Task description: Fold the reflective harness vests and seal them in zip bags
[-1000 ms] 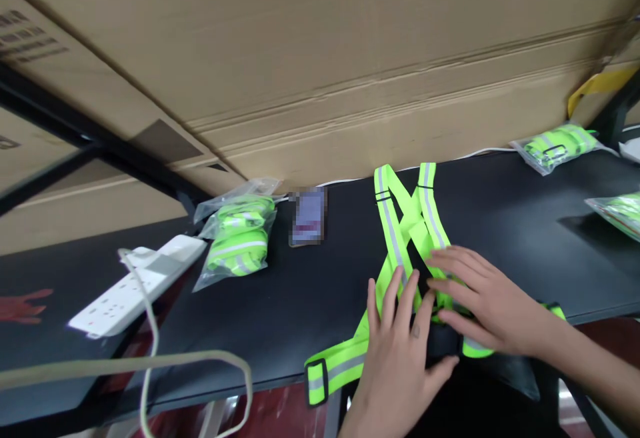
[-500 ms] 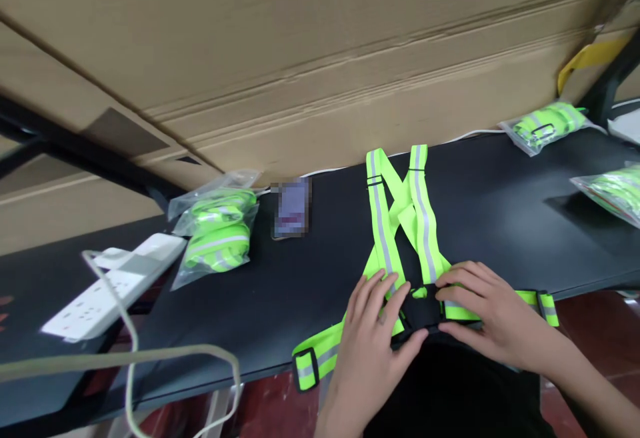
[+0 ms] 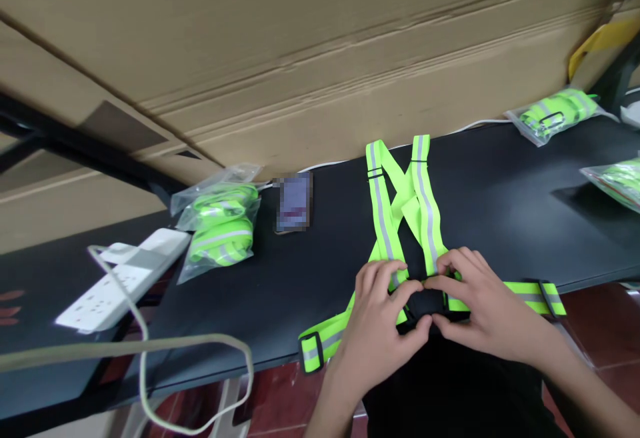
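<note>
A neon yellow-green reflective harness vest with silver stripes lies on the dark table, its shoulder straps crossing toward the back. Its waist belt runs out to both sides, with a black slider at each end. Over the black buckle piece at the belt's middle, my left hand grips the left part between thumb and fingers. My right hand pinches the right part, its fingertips almost meeting those of the left. The fingers hide some of the buckle and the lower strap ends.
Bagged reflective vests lie left, with another bag at the back right and one at the right edge. A blurred phone rests near the cardboard. A white power strip and a loose cable are at left.
My hands have drawn closer together over the black buckle, the right moving left and the fingers bending more. The view has shifted slightly.
</note>
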Demonstrator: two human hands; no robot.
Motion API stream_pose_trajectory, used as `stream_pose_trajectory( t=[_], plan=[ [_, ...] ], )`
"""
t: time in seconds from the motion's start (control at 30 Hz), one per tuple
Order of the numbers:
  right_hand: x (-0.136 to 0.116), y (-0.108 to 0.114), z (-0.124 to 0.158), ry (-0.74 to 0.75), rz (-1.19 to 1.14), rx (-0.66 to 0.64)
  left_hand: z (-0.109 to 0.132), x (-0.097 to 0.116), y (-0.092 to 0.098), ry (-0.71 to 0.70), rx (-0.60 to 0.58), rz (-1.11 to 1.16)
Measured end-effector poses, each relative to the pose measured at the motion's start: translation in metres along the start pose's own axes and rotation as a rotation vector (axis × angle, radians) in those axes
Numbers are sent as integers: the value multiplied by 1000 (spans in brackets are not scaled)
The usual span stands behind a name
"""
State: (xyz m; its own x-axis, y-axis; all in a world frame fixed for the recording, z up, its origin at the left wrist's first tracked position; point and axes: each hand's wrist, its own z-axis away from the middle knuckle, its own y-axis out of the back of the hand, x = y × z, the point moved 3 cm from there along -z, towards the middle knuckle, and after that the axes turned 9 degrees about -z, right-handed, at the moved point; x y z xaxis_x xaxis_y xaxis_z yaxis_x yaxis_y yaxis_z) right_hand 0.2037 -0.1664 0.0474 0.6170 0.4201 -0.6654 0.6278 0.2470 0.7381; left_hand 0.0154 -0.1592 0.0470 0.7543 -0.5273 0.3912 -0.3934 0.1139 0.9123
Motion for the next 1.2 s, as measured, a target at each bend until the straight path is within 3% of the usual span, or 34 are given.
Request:
stream_pose_trajectory(
  t=[0.27,0.53,0.7,0.9,1.2],
  plan=[
    [0,-4,-8,79,-13,22,-1,-7,-3,-63,-13,86],
    [-3,-5,-8,209,-32,38,0,-15,-6,-147,50,82],
    [8,3,2,211,-16,81,4,-24,-5,-150,62,156],
    [29,21,15,149,67,147,6,-31,-1,-24,93,211],
    [30,17,9,140,169,105,-4,-24,-9,-72,114,65]
  ],
)
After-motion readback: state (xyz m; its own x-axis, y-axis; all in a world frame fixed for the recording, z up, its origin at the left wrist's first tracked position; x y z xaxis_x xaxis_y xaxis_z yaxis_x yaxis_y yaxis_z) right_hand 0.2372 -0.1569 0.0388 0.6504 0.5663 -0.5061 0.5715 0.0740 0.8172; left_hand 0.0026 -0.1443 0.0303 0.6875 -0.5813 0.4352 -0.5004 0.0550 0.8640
